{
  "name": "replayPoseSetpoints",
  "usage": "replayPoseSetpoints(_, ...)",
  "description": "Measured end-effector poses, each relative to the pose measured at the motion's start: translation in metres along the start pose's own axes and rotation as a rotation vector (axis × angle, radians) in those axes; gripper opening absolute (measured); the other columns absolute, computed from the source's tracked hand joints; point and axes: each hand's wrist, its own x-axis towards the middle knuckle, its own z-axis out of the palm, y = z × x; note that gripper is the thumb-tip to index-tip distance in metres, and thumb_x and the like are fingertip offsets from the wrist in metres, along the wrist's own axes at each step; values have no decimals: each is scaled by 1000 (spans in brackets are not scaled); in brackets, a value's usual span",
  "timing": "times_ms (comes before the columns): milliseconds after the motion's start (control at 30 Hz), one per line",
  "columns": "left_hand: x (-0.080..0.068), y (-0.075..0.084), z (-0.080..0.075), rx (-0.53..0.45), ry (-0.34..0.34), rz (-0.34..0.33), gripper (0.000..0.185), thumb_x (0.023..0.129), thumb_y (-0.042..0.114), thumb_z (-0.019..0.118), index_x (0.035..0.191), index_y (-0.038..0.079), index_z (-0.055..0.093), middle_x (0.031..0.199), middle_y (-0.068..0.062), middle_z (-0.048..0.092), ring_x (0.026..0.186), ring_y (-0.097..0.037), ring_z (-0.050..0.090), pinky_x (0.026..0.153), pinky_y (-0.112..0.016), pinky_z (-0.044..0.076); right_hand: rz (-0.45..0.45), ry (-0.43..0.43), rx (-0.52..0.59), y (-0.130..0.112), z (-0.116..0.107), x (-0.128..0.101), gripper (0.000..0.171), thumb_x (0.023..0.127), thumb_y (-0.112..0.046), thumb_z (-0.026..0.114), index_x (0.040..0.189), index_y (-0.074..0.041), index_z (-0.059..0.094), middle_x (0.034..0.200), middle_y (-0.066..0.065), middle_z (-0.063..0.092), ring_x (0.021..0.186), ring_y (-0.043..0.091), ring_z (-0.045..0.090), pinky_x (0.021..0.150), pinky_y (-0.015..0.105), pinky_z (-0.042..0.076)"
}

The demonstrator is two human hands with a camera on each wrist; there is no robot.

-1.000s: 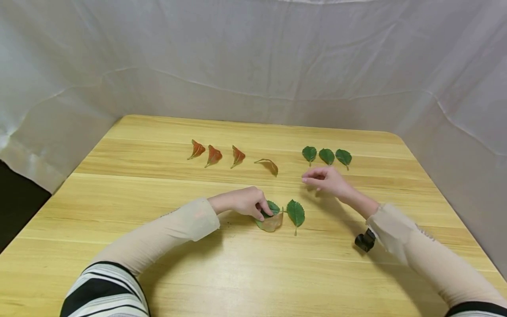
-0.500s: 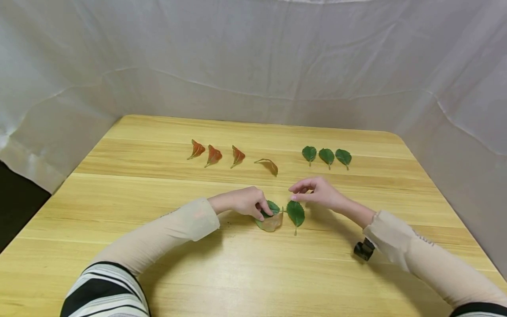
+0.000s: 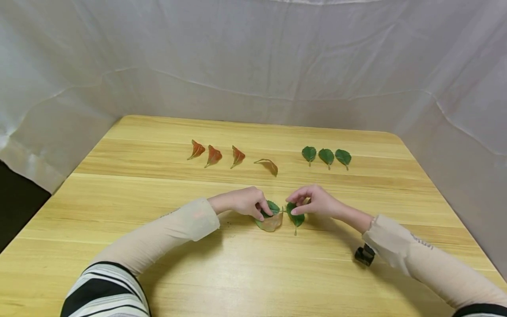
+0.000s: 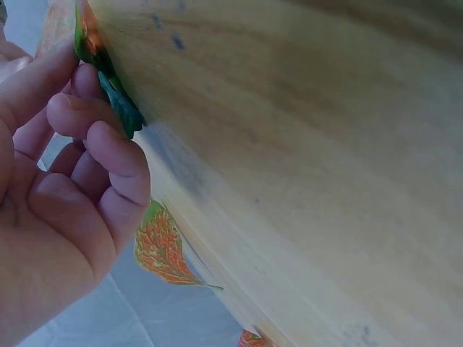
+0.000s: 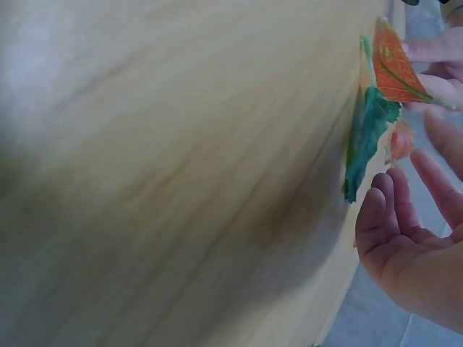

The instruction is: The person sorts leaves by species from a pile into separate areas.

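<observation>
Treat the green leaf (image 3: 298, 220) as likely light, thin and easily creased; best lifted by its stem (image 3: 295, 231). Find it just under the right hand (image 3: 315, 203), loosely curved with a modest thumb-to-finger gap, gripping nothing. Leftward from there, note overlapping leaves (image 3: 271, 224) pinched by the left hand (image 3: 244, 204)

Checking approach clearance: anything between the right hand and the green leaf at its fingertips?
Nothing visible: the right hand is at the serrated green leaf, contact unclear. The orange-brown leaf by the left hand lies beside, not between.
</observation>
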Motion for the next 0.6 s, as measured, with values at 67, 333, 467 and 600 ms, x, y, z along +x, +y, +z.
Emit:
replayPoseSetpoints(67, 0, 0, 0, 0, 1, 1, 25, 79, 7, 67, 103, 5, 67, 55, 2, 52, 42, -4, 28, 44, -14, 28, -2, -5, -10, 2, 1, -1, 29, 74, -5, 71, 99, 8, 63, 94, 16, 62, 76, 19, 56, 67, 31, 48)
replayPoseSetpoints(333, 0, 0, 0, 6, 3, -5, 25, 79, 8, 67, 104, 6, 67, 55, 0, 53, 42, -4, 28, 43, -14, 28, 25, -40, -29, 5, 2, -2, 27, 72, 0, 72, 97, 7, 65, 92, 13, 61, 76, 23, 54, 65, 28, 47)
replayPoseSetpoints(467, 0, 0, 0, 4, 4, -10, 25, 79, 8, 67, 104, 6, 68, 57, 3, 53, 43, -4, 29, 44, -15, 28, 28, -56, -29, 7, 3, -1, 28, 70, 2, 72, 97, 7, 66, 91, 11, 61, 75, 21, 53, 63, 25, 46)
replayPoseSetpoints(600, 0, 0, 0, 4, 2, 0, 24, 79, 8, 67, 103, 6, 68, 57, 3, 54, 43, -4, 29, 44, -15, 29, 26, -65, -48, 9, 3, 0, 28, 70, 3, 72, 97, 6, 66, 88, 9, 60, 73, 19, 51, 62, 25, 46)
